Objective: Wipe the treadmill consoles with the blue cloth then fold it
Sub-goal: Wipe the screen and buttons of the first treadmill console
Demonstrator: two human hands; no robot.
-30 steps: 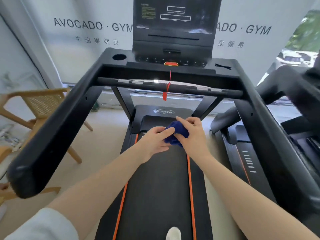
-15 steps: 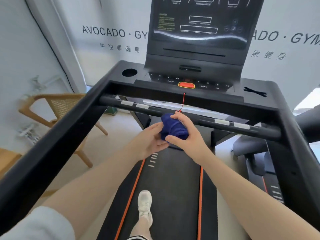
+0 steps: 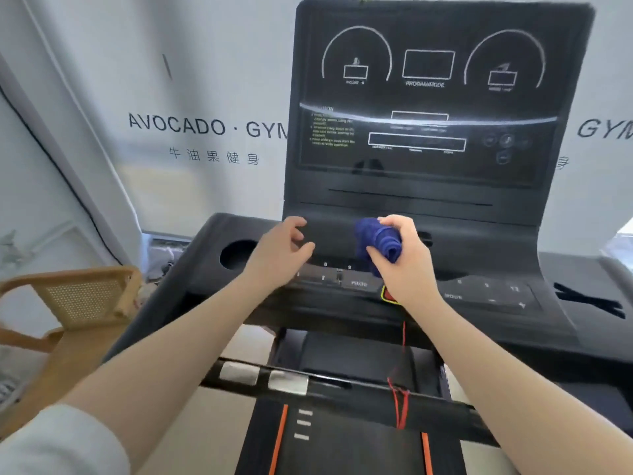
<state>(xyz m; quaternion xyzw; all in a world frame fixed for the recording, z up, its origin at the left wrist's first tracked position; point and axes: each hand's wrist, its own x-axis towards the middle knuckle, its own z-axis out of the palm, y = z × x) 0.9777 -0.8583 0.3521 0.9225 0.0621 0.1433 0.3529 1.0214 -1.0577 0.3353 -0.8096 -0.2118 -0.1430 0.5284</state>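
The black treadmill console fills the upper middle, its dark screen marked with white dials and boxes. Below the screen runs a button panel. My right hand grips the bunched blue cloth just above the panel's middle, under the screen's lower edge. My left hand hovers to the left of the cloth, apart from it, fingers curled and spread with nothing in them. The red stop button is partly hidden behind my right wrist.
A round cup hole sits in the console's left wing. A black handlebar with silver sensor pads crosses below my arms, a red safety cord looped over it. A wooden wicker chair stands at left. The belt lies below.
Both hands rose from above the handlebar to the button panel. My left hand let go of the cloth and moved left; the right keeps it. The view tilted up toward the screen.
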